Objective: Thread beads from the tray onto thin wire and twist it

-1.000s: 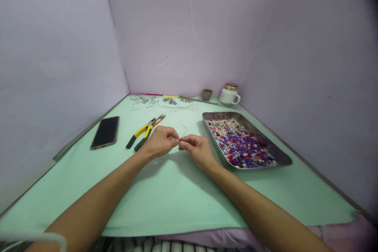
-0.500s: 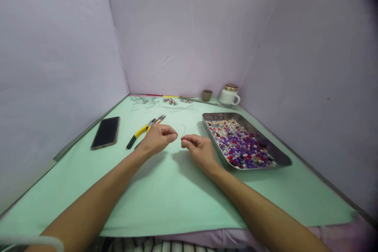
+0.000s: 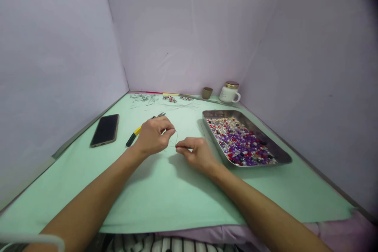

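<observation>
Between my hands a thin wire [image 3: 176,137] curves in a loop. My left hand [image 3: 155,136] pinches the upper part of the wire between thumb and fingertips. A small red bead [image 3: 176,146] sits at the fingertips of my right hand [image 3: 196,152], which is closed on it where the wire meets it. Partly behind my left hand lie pliers with yellow and black handles [image 3: 133,136]. To the right of my right hand stands a metal tray [image 3: 282,155] of mixed beads [image 3: 243,145], mostly purple, red and pale.
A smartphone [image 3: 105,130] lies on the left of the green cloth [image 3: 177,201]. At the back are wire pieces [image 3: 144,99], a small bead cluster [image 3: 170,99], a brown cup [image 3: 207,93] and a lidded white mug [image 3: 229,93]. Pale walls [image 3: 189,31] enclose the table.
My left hand has shifted slightly left, covering more of the pliers. My right hand has moved a little left and down with the bead. The wire now shows as a loop between both hands.
</observation>
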{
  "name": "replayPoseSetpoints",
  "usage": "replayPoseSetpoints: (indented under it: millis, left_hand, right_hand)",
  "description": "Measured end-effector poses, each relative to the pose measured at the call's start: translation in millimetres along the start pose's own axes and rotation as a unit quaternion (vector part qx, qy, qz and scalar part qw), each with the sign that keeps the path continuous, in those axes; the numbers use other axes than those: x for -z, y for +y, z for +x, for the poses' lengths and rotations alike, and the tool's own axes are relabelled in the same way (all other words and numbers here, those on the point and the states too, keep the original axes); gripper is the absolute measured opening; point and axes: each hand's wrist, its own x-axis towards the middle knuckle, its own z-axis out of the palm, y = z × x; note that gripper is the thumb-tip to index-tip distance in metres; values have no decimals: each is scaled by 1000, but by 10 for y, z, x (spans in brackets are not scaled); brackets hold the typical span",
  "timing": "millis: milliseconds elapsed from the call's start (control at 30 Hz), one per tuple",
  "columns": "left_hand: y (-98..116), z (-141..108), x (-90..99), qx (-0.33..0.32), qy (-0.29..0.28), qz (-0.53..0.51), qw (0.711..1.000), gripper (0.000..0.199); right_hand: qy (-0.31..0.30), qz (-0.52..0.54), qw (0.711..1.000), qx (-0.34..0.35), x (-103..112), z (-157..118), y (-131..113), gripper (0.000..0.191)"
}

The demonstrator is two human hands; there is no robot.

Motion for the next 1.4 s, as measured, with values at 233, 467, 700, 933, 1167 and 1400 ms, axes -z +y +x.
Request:
replayPoseSetpoints:
  millis: [233,467,700,933,1167,1400]
  left_hand:
    - [193,-119,-62,-111,-86,3,990,30]
    - [113,-113,-185,49,-182,26,982,21]
    - [32,-80,-174,42,-186,-16,982,19]
    - [50,-59,-114,47,-220,-86,971,19]
    - [62,-7,-81,176,-154,-207,950,13]
    - [174,3,-81,247,-37,-279,927,13]
  right_hand:
    - [-47,-140,987,63,81,17,104,17]
    - [-74,-290,948,107,181,82,51,20]
    - [-80,-329,926,167,183,117,57,19]
    - [-66,-303,925,218,232,112,91,20]
    - [62,-178,971,147,212,94,45,23]
    - [142,321,918,-187,204,125,-36,33]
